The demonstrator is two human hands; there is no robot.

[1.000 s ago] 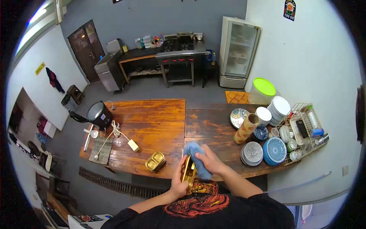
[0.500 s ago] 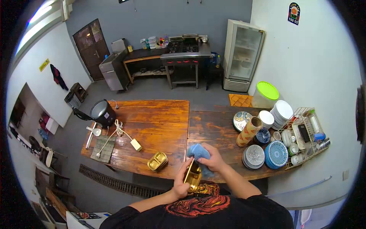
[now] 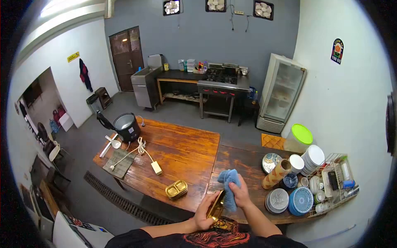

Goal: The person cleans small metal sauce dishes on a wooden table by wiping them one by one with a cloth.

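My left hand [image 3: 204, 211] grips a gold divided dish [image 3: 216, 209] by its side, holding it tilted just past the table's front edge. In my right hand [image 3: 241, 192] is a blue cloth [image 3: 230, 187], bunched up and pressed against or close beside the dish's far side. The exact contact is hidden by the dish and the fingers. A stack of similar gold two-compartment dishes [image 3: 176, 189] sits on the table to the left of my hands.
To the left are a rice cooker [image 3: 127, 127], a white extension cord [image 3: 156, 168] and a green cloth [image 3: 120, 164]. On the right stand a patterned cylinder [image 3: 276, 175], blue plates [image 3: 301, 201], white bowls [image 3: 313, 155] and a wire dish rack [image 3: 337, 186].
My head view has tilted up, so the room sits lower in the picture. The blue cloth has gone from folded over the dish's top edge to hanging longer along its right side.
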